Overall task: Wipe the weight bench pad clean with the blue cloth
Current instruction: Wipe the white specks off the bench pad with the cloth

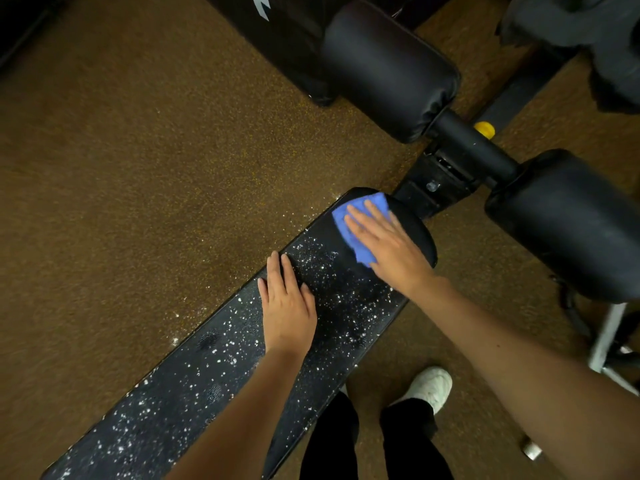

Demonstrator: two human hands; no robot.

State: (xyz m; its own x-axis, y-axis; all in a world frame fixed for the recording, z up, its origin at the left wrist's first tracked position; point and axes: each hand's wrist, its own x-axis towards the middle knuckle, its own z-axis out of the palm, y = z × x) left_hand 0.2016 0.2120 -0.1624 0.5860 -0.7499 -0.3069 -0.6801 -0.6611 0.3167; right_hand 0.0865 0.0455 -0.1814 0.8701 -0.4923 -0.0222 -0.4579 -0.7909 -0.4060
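Observation:
A long black bench pad (207, 368) runs from lower left to the middle of the view, speckled with white crumbs and powder. At its far end the surface around the blue cloth (360, 216) looks dark and free of specks. My right hand (384, 244) lies flat on the cloth with straight fingers, pressing it onto the pad. My left hand (287, 303) rests flat on the pad's left side, fingers straight, reaching the edge.
Two black padded rollers (388, 71) (568, 220) sit on a bar beyond the pad's end, with a yellow knob (484, 129) behind. White crumbs lie on the brown speckled floor (138, 185) beside the pad. My white shoe (429, 386) stands at the right of the bench.

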